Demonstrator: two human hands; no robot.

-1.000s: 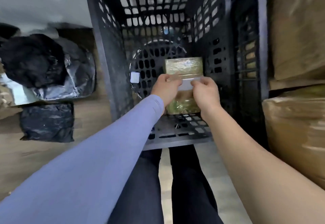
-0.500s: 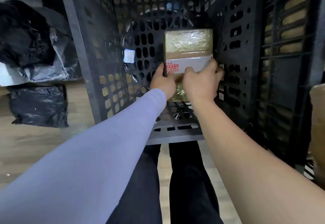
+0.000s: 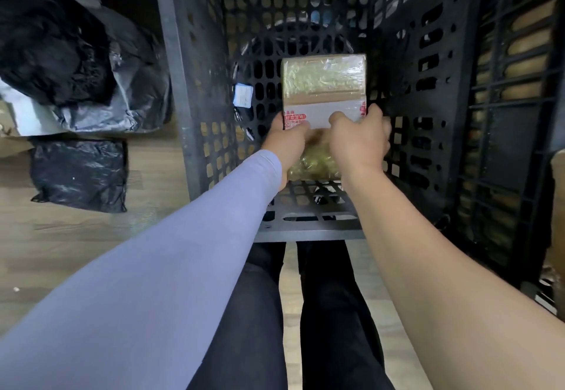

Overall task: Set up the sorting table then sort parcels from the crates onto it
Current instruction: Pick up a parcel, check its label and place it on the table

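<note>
A small cardboard parcel [image 3: 323, 83], wrapped in clear tape with a white label printed in red, is held inside a black perforated plastic crate [image 3: 195, 90]. My left hand [image 3: 287, 142] grips the parcel's lower left edge, thumb on the label. My right hand [image 3: 360, 139] grips its lower right edge, fingers wrapped round the side. The parcel's lower part is hidden behind both hands. The crate's floor shows below the parcel.
Black plastic-bag parcels [image 3: 79, 175] [image 3: 61, 53] lie on the wooden table [image 3: 61, 236] at left. A second dark crate [image 3: 504, 114] stands at right, with brown parcels behind its slats. A small white tag [image 3: 243, 95] hangs on the crate's inner wall. My legs show below.
Both hands have shifted their hold lower on the parcel, uncovering its white label, and it sits higher in the crate. The view has swung right and closer.
</note>
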